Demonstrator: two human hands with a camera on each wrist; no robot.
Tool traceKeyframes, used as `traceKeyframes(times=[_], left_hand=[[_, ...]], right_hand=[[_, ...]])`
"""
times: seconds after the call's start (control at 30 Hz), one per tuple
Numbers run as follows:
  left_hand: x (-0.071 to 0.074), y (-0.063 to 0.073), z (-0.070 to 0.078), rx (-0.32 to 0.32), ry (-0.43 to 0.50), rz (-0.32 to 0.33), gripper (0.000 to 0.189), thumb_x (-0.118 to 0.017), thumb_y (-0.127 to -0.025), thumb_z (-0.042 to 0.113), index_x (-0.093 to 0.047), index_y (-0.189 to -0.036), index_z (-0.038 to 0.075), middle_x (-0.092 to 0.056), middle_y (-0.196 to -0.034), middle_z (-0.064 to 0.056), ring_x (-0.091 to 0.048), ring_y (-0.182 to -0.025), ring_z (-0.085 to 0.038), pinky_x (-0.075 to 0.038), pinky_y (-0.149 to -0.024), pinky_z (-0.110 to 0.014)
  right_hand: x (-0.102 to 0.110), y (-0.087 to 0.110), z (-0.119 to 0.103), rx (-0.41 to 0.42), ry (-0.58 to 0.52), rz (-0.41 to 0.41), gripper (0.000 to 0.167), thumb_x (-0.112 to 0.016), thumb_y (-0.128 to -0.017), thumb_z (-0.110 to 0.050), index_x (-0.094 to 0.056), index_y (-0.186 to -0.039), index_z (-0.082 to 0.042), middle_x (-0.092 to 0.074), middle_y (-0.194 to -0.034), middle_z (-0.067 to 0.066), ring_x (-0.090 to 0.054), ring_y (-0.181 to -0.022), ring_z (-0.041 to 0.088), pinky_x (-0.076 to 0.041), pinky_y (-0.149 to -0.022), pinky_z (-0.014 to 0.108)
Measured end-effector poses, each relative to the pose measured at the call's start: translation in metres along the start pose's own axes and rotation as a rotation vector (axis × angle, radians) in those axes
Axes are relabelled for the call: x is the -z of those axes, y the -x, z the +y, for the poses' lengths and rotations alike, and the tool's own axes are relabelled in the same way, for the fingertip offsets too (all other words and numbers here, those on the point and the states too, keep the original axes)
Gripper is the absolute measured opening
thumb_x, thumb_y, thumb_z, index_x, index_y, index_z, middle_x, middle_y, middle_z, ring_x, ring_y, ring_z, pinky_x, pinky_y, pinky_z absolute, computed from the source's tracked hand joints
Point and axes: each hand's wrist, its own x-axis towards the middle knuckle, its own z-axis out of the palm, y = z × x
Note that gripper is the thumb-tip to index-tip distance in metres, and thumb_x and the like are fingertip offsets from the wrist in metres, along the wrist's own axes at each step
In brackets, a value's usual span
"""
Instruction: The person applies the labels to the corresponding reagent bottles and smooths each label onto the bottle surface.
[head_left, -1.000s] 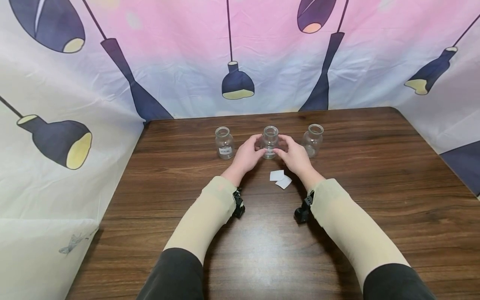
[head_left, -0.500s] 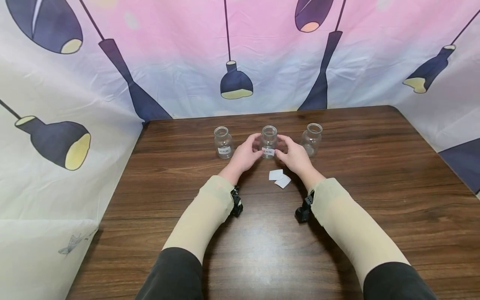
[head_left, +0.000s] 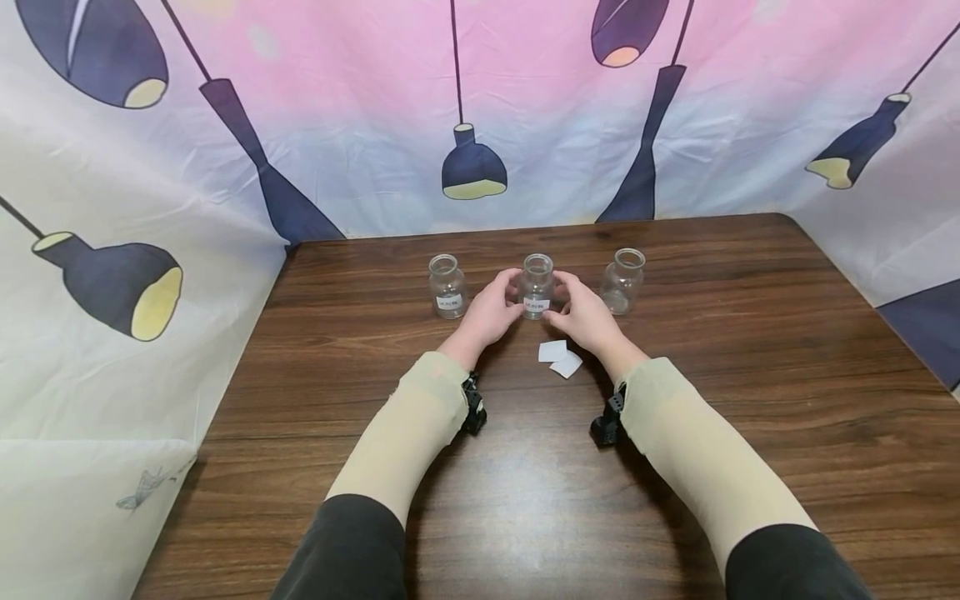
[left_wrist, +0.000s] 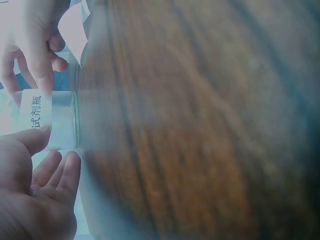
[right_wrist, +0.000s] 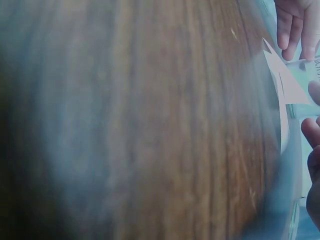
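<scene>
Between my hands, the middle glass reagent bottle (head_left: 537, 287) stands upright on the table, a white printed label (head_left: 536, 305) on its front. My left hand (head_left: 491, 312) holds the bottle's left side, its thumb at the label's left end in the left wrist view. From the other side my right hand (head_left: 588, 317) curves round the bottle, its thumb at the label's right end. Some fingertips are hidden behind the glass. A labelled bottle (head_left: 448, 287) stands to the left. At the right is another bottle (head_left: 623, 282) with no label showing.
Two white paper pieces (head_left: 558, 357) lie overlapping on the brown wooden table (head_left: 510, 500), in front of the middle bottle. Behind the table hangs a printed cloth (head_left: 390, 125). Each wrist wears a black camera (head_left: 607, 421).
My right thumb has slid off the label's face toward its right end and slightly down, and more of the label shows. The bottles and paper pieces stay in place.
</scene>
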Motion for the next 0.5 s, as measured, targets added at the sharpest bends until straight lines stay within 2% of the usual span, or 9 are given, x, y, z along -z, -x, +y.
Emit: traceKeyframes(times=[0.2, 0.37, 0.5], left_hand=[[-0.0004, 0.0005, 0.0004, -0.006, -0.003, -0.006, 0.057, -0.061, -0.092, 0.017, -0.034, -0.142, 0.020, -0.057, -0.120, -0.008, -0.058, -0.101, -0.021, -0.046, -0.087, -0.036], [0.0012, 0.0027, 0.0020, -0.007, -0.014, -0.011, 0.057, -0.060, -0.092, 0.018, -0.033, -0.142, 0.020, -0.057, -0.120, -0.008, -0.057, -0.103, -0.020, -0.046, -0.087, -0.036], [0.0035, 0.0042, 0.0002, -0.001, -0.015, -0.018, 0.058, -0.060, -0.092, 0.021, -0.033, -0.143, 0.021, -0.057, -0.120, -0.007, -0.056, -0.106, -0.020, -0.045, -0.088, -0.037]], right_hand=[[-0.0017, -0.0024, 0.0022, -0.008, 0.048, 0.052, 0.062, -0.069, -0.086, -0.017, -0.036, -0.138, -0.011, -0.060, -0.114, 0.013, -0.058, -0.082, 0.025, -0.047, -0.073, 0.041], [-0.0014, -0.0027, 0.0043, -0.014, 0.071, 0.043, 0.062, -0.068, -0.087, -0.020, -0.035, -0.138, -0.013, -0.060, -0.114, 0.012, -0.058, -0.083, 0.024, -0.046, -0.074, 0.041], [0.0007, -0.0012, 0.0038, -0.004, 0.061, 0.004, 0.064, -0.066, -0.089, -0.022, -0.032, -0.142, -0.014, -0.059, -0.119, 0.013, -0.059, -0.086, 0.025, -0.047, -0.075, 0.042]])
